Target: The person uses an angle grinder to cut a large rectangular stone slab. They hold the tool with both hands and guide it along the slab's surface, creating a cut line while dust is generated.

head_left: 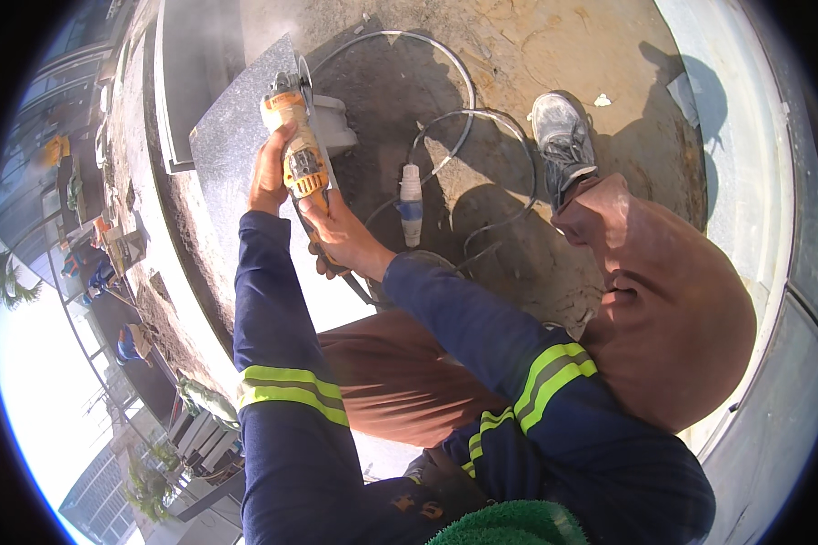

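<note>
Both of my hands are on an orange and black angle grinder (pixel 295 141). My left hand (pixel 271 173) is wrapped round its body near the head. My right hand (pixel 350 238) grips the rear handle, with its cord trailing down. The thin disc (pixel 305 82) stands on edge at the far end, by the upper right edge of a grey sheet metal piece (pixel 232 127). Whether the disc touches the sheet is hard to make out. A pale block (pixel 336 123) sits just right of the grinder, partly hidden.
A grey cable (pixel 471 82) loops over the dusty ground to a white and blue plug connector (pixel 411 207). My shoe (pixel 562 127) is on the ground at right, beside a pale wall (pixel 745 136). Hazy dust hangs at upper left. Farther left, several people stand below.
</note>
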Motion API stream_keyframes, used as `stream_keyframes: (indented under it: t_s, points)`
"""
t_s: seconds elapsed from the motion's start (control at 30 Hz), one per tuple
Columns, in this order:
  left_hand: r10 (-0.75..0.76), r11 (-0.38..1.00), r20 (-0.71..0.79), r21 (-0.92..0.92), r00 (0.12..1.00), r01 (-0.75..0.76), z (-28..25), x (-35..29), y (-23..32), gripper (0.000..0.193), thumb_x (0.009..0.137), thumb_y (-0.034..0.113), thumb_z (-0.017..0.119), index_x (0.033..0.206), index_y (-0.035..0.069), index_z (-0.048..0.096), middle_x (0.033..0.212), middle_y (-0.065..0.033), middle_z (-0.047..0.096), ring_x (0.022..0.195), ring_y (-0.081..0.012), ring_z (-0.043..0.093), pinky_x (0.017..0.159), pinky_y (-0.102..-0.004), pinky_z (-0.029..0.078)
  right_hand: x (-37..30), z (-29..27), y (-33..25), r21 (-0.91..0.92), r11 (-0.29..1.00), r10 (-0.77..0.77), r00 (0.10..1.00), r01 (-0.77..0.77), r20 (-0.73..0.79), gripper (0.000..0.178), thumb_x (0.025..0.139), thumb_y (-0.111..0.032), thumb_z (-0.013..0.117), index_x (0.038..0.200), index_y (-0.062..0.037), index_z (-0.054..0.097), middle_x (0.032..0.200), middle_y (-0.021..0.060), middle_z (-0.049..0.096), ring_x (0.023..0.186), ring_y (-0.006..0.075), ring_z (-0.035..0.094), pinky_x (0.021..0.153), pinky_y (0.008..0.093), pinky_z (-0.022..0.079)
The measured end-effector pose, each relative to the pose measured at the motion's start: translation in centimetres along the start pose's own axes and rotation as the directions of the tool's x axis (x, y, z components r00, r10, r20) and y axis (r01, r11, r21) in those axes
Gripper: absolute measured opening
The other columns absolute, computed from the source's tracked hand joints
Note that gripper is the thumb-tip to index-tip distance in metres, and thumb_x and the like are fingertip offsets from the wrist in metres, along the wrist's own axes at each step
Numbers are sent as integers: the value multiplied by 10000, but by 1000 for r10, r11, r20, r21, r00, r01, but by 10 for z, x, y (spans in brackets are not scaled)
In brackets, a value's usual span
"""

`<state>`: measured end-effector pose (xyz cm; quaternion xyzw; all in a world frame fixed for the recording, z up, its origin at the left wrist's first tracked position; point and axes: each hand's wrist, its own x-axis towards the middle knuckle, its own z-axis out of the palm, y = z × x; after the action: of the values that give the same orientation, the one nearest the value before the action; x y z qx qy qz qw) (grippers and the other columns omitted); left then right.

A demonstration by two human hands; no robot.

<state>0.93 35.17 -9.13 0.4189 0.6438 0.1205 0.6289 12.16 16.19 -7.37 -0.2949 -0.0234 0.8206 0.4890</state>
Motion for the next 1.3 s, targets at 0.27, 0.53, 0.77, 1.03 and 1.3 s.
stream_keyframes:
  t_s: [0.27,0.53,0.77,1.03,1.3]
  points:
    - [-28,1000,-9,12,1000,28,0,0,-1,647,936,496,697,1334,0,579,1048,-136,697,872,-236,715,777,-391,609,-5,3,-5,8,999,37,999,-37,-10,552,1097,-555,489,1357,-101,312,844,90,560,471,151,569,373,308,504]
    - [-42,999,16,13,999,42,-4,-1,-1,715,930,485,727,1371,-54,567,1118,-164,712,941,-247,730,827,-387,609,-2,5,1,22,1000,14,1000,-14,-17,536,1106,-535,484,1319,-67,329,853,82,535,545,139,573,399,299,524]
    - [-13,998,-5,55,1000,14,6,-9,4,714,937,501,711,1359,-60,579,1115,-160,713,938,-237,728,818,-380,607,-9,5,-7,3,999,41,999,-41,-17,514,1105,-547,476,1268,-79,341,848,83,536,529,139,570,394,297,517]
    - [-48,998,1,39,999,48,2,-8,1,703,939,499,711,1355,-53,584,1111,-156,712,922,-228,730,794,-371,610,-12,7,-7,10,999,47,999,-47,-26,518,1102,-554,474,1260,-79,340,854,82,522,529,148,587,391,296,527]
    - [-61,998,2,15,998,61,3,-10,3,690,943,476,711,1368,-49,572,1117,-158,713,935,-242,728,819,-379,610,-15,8,-9,16,999,45,999,-45,-20,521,1104,-546,476,1300,-86,332,832,94,546,490,149,568,386,302,516]
